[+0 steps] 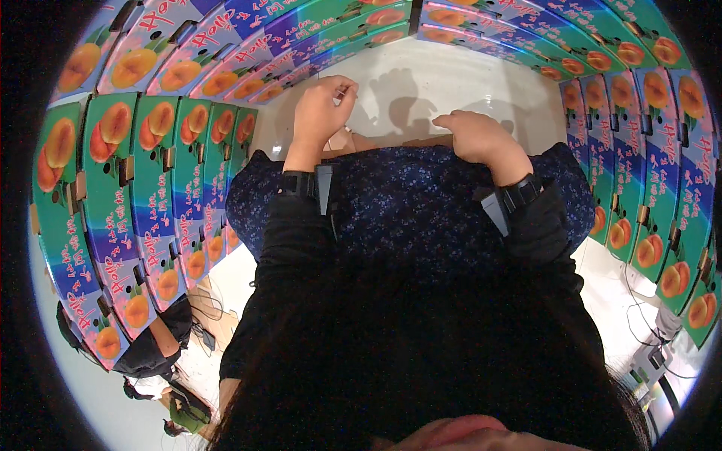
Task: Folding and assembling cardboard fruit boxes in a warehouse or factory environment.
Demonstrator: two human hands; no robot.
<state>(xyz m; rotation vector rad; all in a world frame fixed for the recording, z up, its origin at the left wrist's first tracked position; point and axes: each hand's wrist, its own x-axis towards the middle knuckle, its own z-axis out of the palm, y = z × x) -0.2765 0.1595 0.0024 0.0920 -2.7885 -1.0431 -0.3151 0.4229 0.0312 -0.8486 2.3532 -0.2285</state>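
Fruit-print cartons (109, 135) stacked left, right and beyond floral skirt (391, 195).
Left hand (322, 109) loosely curled, right hand (481, 139) index extended, both seemingly empty beyond skirt; soft fingers, carton-clear knuckles advisable.

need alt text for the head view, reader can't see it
A person's left hand is curled and right hand points left near dark-blue patterned cloth, neither visibly holding anything. Fruit-printed boxes line both sides and the far edge.
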